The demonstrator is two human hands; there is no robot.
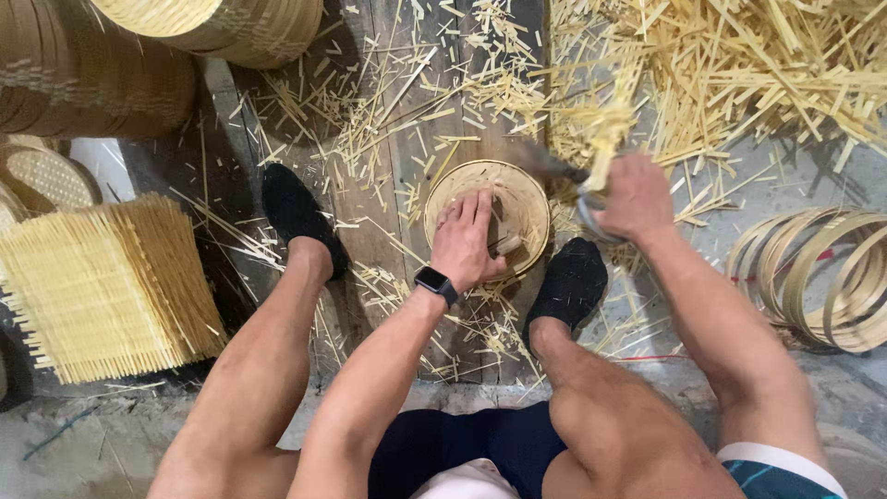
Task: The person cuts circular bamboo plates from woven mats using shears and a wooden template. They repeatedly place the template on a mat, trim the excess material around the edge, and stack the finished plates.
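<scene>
2 hands (pixel 467 242) (pixel 633 196) work: left presses round woven basket (pixel 524 199), right beside it.

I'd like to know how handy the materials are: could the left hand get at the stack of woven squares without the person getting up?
Probably yes. The left hand presses the round basket, and the stack sits beside the left leg with nothing between.

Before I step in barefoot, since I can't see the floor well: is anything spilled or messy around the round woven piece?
Yes. Loose bamboo offcuts litter the wooden boards around the round woven piece under the left hand, thickest at the upper right. The right hand holds a tool whose shape is blurred.
</scene>
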